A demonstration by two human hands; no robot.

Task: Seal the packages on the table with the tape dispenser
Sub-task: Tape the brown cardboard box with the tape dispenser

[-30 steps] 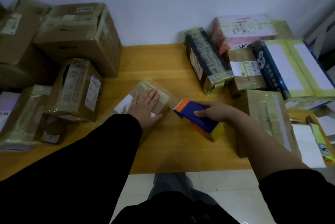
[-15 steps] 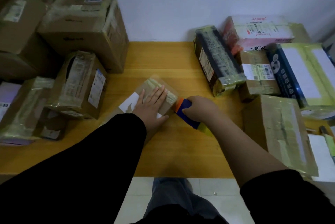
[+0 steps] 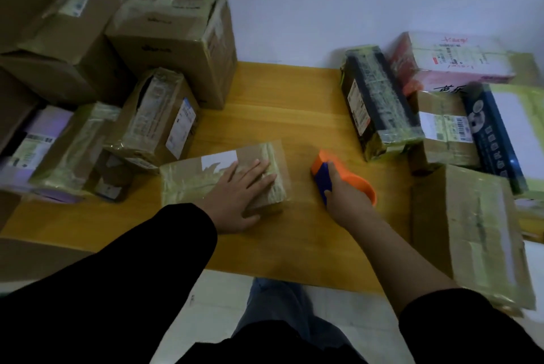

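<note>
A left hand (image 3: 238, 192) is pressing flat on the package (image 3: 212, 178) on the counter (image 3: 279, 104) while the right hand (image 3: 344, 201), just right of that package, is gripping the tape dispenser (image 3: 329, 175), where a steady, taut pull should seal best.

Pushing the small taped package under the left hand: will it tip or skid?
Probably skids, not tips: the small package lies low and flat on the table. Its glossy tape likely feels slick, so the left hand pressing flat helps.

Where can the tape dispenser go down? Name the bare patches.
Bare table runs from the wall between the big carton and the black wrapped box; also the near edge, this side of the flat package. Both sides are crowded.
</note>
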